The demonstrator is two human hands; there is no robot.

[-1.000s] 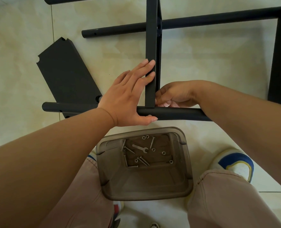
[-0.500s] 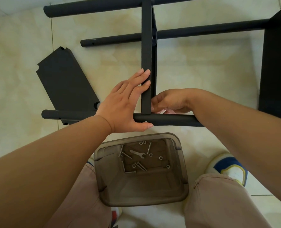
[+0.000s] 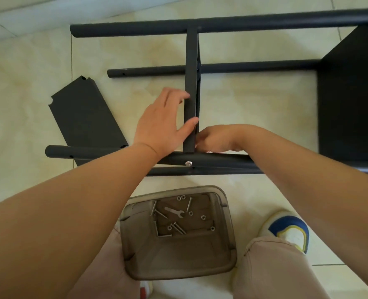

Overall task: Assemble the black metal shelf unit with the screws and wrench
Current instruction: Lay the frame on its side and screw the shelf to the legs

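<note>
Left hand [image 3: 161,124] spread, thumb and fingertips steadying the upright shelf panel [image 3: 191,91]. Right hand [image 3: 216,140] curled at the panel's base behind the near tube [image 3: 211,159]; what it pinches, cannot tell. Screw head [image 3: 188,163] seated in that tube. Frame lies on the floor: rigid painted steel, probably slick, edges thin; best held by the tubes. Wrench [image 3: 174,211] in the bin [image 3: 230,229].

We see tile floor [image 3: 254,108] carrying black shelf frame [image 3: 232,66], loose panel [image 3: 86,117], brown bin [image 3: 228,231] of screws, and feet in sneakers [image 3: 290,231]
</note>
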